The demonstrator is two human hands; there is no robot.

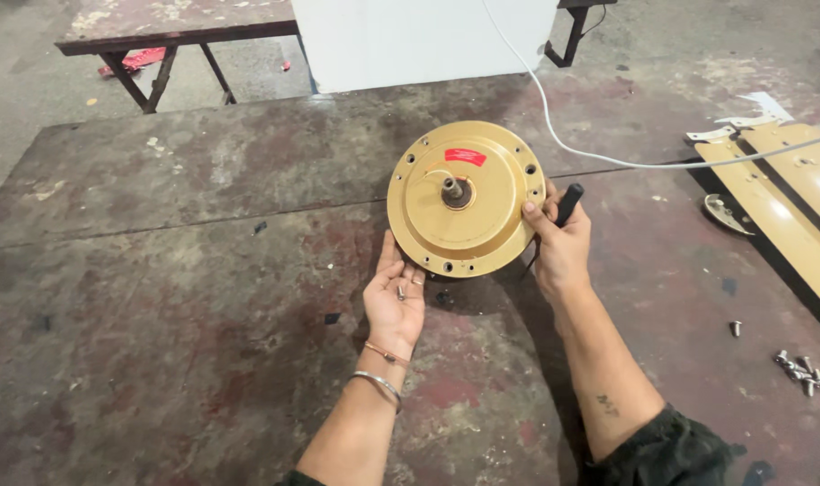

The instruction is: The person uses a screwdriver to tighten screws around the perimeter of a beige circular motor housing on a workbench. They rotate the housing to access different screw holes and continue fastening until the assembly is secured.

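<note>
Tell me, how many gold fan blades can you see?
2. Both blades lie side by side at the table's right edge: one nearer the motor, one beyond it. More may be out of frame.

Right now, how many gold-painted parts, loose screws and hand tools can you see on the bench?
Gold motor housing: 1
Gold fan blades: 2
Screw in left hand: 1
Single screw on the bench: 1
Screw pile: 1, count unclear
Black-handled tool in right hand: 1
Total: 7

1. Cut off by the right edge: gold fan blades (792, 193), far ends unseen.
2. Mostly hidden inside the right hand (561, 247): black tool handle (568, 203), working tip unseen.
3. Too small to tell: item lying in the left hand (395, 299).
4. Cropped at top: white box (419, 40), bench (171, 27).
</note>
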